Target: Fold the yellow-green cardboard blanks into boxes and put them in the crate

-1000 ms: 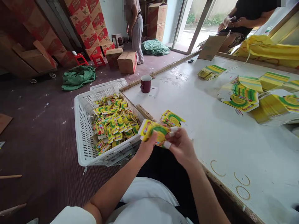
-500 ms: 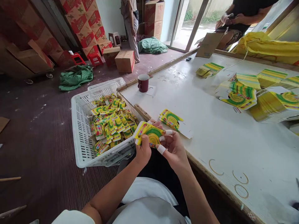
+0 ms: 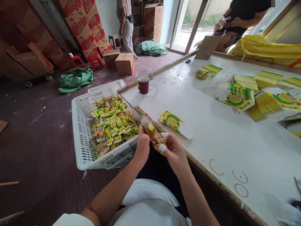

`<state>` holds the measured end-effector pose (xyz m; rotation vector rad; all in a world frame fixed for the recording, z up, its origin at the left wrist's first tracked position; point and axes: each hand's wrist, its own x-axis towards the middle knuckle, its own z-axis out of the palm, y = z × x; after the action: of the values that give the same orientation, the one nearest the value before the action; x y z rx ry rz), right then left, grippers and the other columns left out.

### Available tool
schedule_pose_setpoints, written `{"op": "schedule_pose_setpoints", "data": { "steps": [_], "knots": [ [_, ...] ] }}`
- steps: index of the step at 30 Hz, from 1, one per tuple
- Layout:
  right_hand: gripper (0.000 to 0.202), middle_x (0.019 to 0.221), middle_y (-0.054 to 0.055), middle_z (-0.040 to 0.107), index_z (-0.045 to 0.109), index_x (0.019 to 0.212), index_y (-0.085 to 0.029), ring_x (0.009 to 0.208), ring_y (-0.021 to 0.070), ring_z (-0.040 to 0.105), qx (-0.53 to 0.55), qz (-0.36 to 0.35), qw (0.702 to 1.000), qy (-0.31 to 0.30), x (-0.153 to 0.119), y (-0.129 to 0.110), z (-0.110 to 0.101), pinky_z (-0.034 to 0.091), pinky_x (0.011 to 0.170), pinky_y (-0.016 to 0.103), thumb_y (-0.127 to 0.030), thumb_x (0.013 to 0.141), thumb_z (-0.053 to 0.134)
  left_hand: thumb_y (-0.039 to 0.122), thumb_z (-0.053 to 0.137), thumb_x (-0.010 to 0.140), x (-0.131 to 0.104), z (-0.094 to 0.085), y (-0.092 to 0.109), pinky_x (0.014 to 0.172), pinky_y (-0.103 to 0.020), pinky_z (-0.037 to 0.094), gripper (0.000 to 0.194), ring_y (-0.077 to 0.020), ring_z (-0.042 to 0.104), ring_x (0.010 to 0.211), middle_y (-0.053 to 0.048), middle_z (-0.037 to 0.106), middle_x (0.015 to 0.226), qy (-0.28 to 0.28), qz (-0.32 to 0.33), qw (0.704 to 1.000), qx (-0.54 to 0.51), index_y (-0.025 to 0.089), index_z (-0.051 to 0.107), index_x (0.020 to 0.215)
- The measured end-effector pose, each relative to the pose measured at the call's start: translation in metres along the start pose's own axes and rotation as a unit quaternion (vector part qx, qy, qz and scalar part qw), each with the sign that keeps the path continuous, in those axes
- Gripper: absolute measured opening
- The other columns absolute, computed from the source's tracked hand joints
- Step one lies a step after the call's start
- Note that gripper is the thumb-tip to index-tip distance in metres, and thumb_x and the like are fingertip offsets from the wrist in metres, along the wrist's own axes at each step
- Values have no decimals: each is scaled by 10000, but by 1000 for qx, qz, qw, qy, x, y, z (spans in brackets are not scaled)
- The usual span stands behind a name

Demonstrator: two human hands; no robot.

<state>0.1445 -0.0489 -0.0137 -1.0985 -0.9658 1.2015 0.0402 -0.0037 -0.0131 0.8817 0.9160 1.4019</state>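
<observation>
Between my two hands is a small yellow-and-green printed carton (image 3: 152, 133), turned on its side with a pale end flap raised. My left hand (image 3: 143, 146) grips its left end, thumb towards me. White tape wraps the fingertips of my right hand (image 3: 175, 150), which pinches the carton's right end. Just beyond, a flat yellow carton blank (image 3: 171, 121) lies on the white table (image 3: 211, 138), a white flap sticking out. To the left, a white plastic basket (image 3: 80, 135) holds a heap of folded cartons (image 3: 115, 124).
A maroon mug (image 3: 143, 85) stands near the table's wooden edge. Stacks of carton blanks (image 3: 270, 105) lie at the right, with rubber bands (image 3: 241, 190) nearer me. One person (image 3: 127, 23) stands at the back; another (image 3: 244, 18) sits across the table. Scissors (image 3: 297, 185) lie far right.
The carton in my hands has turned from its broad face to its narrow side, and its end flap now stands up. The standing person in the back has shifted slightly left.
</observation>
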Motion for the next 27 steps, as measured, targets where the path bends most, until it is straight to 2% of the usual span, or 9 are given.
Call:
{"op": "schedule_pose_setpoints", "data": {
  "steps": [9, 11, 13, 15, 17, 20, 23, 25, 27],
  "knots": [
    [101, 743, -7, 713, 714, 771, -262, 694, 195, 645, -90, -76, 990, 75, 5, -3, -27, 551, 673, 361, -353, 743, 745, 684, 672, 742, 4, -16, 6, 750, -320, 552, 512, -224, 694, 868, -51, 753, 863, -50, -21, 996, 71, 186, 703, 858],
    [73, 794, 6, 729, 748, 806, -292, 760, 219, 634, -215, -151, 958, 116, 7, -6, -41, 526, 731, 394, -257, 776, 690, 695, 589, 806, 9, -22, 21, 858, -333, 533, 575, -238, 668, 1033, -88, 739, 1083, -62, 40, 989, 129, 194, 689, 1069],
    [226, 826, 15, 749, 766, 837, -324, 828, 239, 627, -373, -242, 889, 114, 7, -11, -51, 492, 814, 432, -163, 830, 607, 684, 606, 799, 11, -25, 37, 1011, -378, 463, 655, -264, 589, 1203, -114, 655, 1287, -92, 109, 964, 224, 205, 608, 1244],
    [314, 823, -2, 759, 759, 866, -349, 872, 233, 633, -460, -312, 830, 52, 6, -16, -52, 448, 926, 459, -109, 871, 556, 631, 780, 651, 11, -25, 47, 1112, -444, 374, 826, -319, 499, 1308, -142, 578, 1383, -158, 133, 916, 342, 195, 548, 1312],
    [345, 822, -28, 754, 732, 911, -369, 925, 216, 642, -471, -356, 807, -13, 2, -19, -46, 380, 1047, 473, -82, 892, 541, 514, 900, 506, 9, -21, 47, 1102, -486, 381, 945, -357, 508, 1289, -152, 587, 1351, -240, 93, 866, 429, 185, 526, 1309],
    [363, 1104, 24, 713, 645, 1158, -365, 1181, 261, 575, -416, -352, 837, 41, -3, -14, -35, 293, 1146, 536, -148, 869, 615, 406, 850, 610, 4, -15, 35, 908, -447, 514, 699, -315, 650, 1045, -97, 682, 1124, -282, 14, 832, 477, 194, 544, 1201],
    [675, 1453, 106, 496, 429, 1417, -327, 1371, 322, 435, -258, -235, 925, 153, -5, -4, -31, 356, 1121, 572, -312, 809, 720, 376, 787, 679, -4, -12, 22, 775, -382, 533, 528, -272, 671, 896, -46, 680, 992, -250, 27, 830, 498, 220, 525, 1110],
    [672, 1463, 101, 501, 437, 1410, -323, 1330, 321, 499, -116, -108, 981, 112, -4, 3, -30, 462, 1053, 537, -396, 805, 721, 343, 788, 669, -11, -11, 16, 792, -378, 531, 566, -276, 668, 930, -45, 668, 1019, -262, 63, 821, 504, 235, 489, 1137],
    [579, 1384, 87, 591, 529, 1341, -310, 1246, 312, 583, 3, 8, 999, 33, -3, 7, -29, 537, 978, 497, -456, 808, 703, 283, 767, 677, -17, -9, 12, 824, -385, 531, 633, -288, 661, 994, -65, 648, 1090, -288, 104, 807, 505, 240, 438, 1216]
  ]
}}
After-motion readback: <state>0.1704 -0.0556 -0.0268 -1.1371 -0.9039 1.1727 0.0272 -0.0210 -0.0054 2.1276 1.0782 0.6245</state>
